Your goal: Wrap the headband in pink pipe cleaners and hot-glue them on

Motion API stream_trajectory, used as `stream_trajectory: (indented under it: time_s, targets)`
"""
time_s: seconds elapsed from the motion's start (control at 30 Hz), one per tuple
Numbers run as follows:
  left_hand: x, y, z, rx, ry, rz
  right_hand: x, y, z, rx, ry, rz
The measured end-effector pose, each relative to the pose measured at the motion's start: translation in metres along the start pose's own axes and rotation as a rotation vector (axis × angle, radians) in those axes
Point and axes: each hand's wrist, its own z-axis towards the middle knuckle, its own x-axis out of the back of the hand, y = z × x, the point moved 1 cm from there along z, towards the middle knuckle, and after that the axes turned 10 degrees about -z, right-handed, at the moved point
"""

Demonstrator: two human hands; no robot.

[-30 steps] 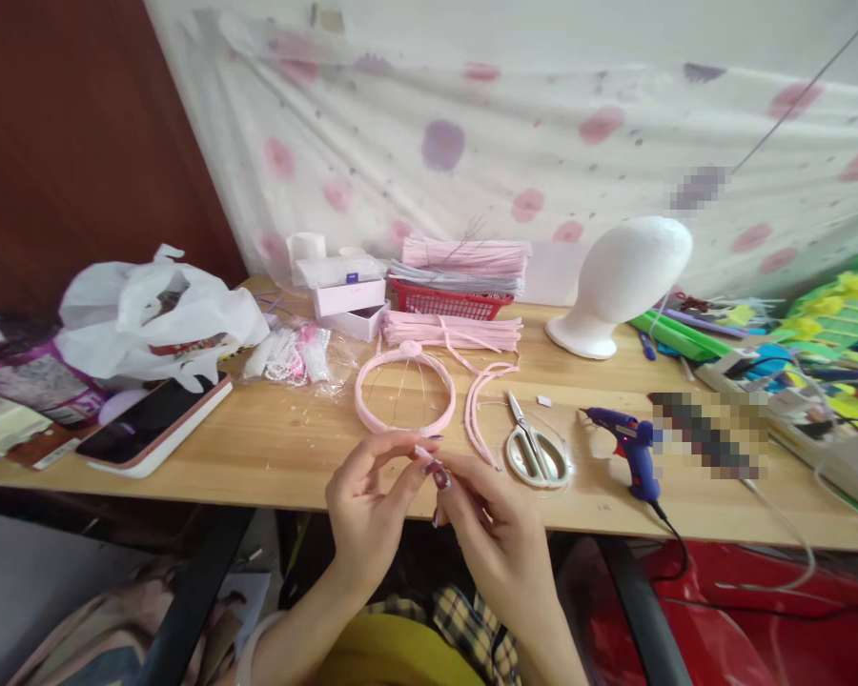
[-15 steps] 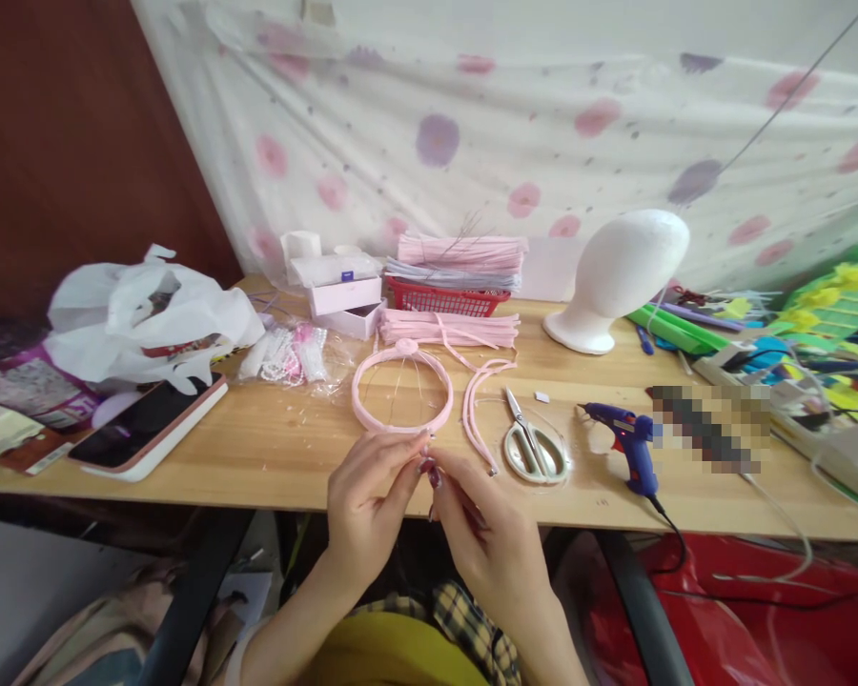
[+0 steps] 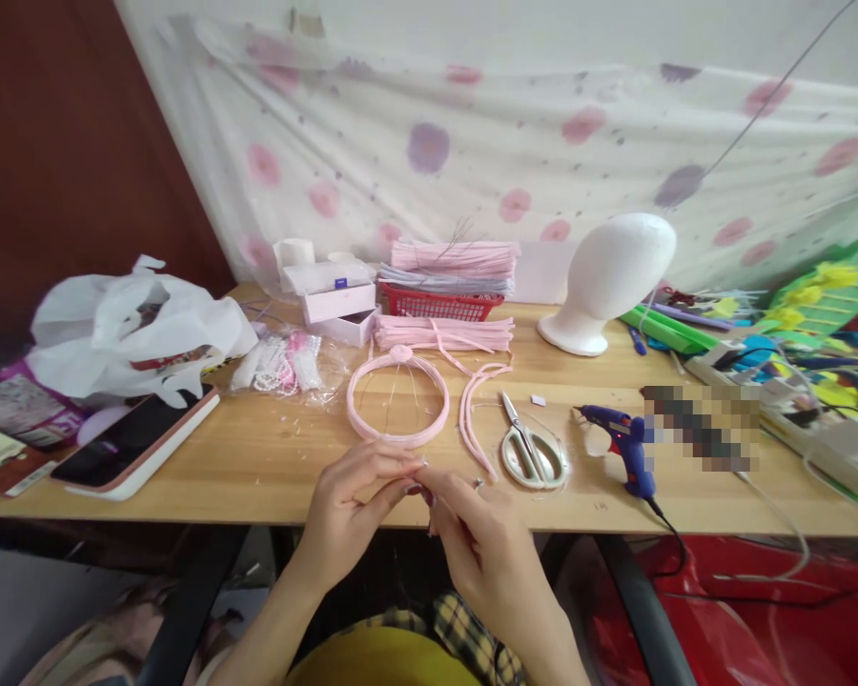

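My left hand (image 3: 357,510) and my right hand (image 3: 476,529) meet fingertip to fingertip over the table's front edge, both closed in a pinch. Whatever lies between the fingers is too small and covered to make out. Just beyond them a pink wrapped ring (image 3: 350,412) lies flat, with a pink knot (image 3: 401,354) at its far side and thin wires across its middle. To its right are curved pink pipe cleaner strips (image 3: 466,419). Scissors (image 3: 533,457) with pale handles lie closed farther right, beside a blue glue gun (image 3: 622,443).
Behind the ring lie a pink pipe cleaner bundle (image 3: 443,333) and a red basket (image 3: 439,305) holding more. A white foam head (image 3: 611,281) stands back right. At left are a phone (image 3: 132,443), a white plastic bag (image 3: 132,329) and bagged beads (image 3: 278,364). The glue gun's cord (image 3: 676,534) hangs over the edge.
My hands stay pinched together and have shifted slightly down and left in the view. The camera view has shifted a little; the things on the table lie as before.
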Motion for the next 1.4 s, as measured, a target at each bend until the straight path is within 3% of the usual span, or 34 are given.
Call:
stream_trajectory:
  time_s: [0.23, 0.57, 0.83, 1.0, 1.2, 1.4]
  targets:
    - [0.002, -0.004, 0.0, 0.107, 0.008, -0.091, 0.0, 0.002, 0.001, 0.01, 0.019, 0.042]
    - [0.003, 0.0, -0.001, 0.055, 0.003, -0.121, -0.004, -0.002, 0.002, -0.008, 0.061, 0.034]
    - [0.008, 0.002, 0.0, 0.259, 0.002, -0.281, 0.0, 0.002, 0.002, -0.001, -0.024, 0.048]
    - [0.012, 0.0, -0.001, 0.332, -0.038, -0.423, 0.004, 0.001, -0.001, -0.025, -0.074, 0.162]
    - [0.005, -0.007, -0.012, 0.506, -0.183, -0.767, 0.005, 0.0, -0.005, 0.049, -0.132, 0.415]
    - [-0.002, -0.006, -0.016, 0.534, -0.177, -0.819, 0.007, -0.001, -0.005, 0.093, -0.148, 0.553]
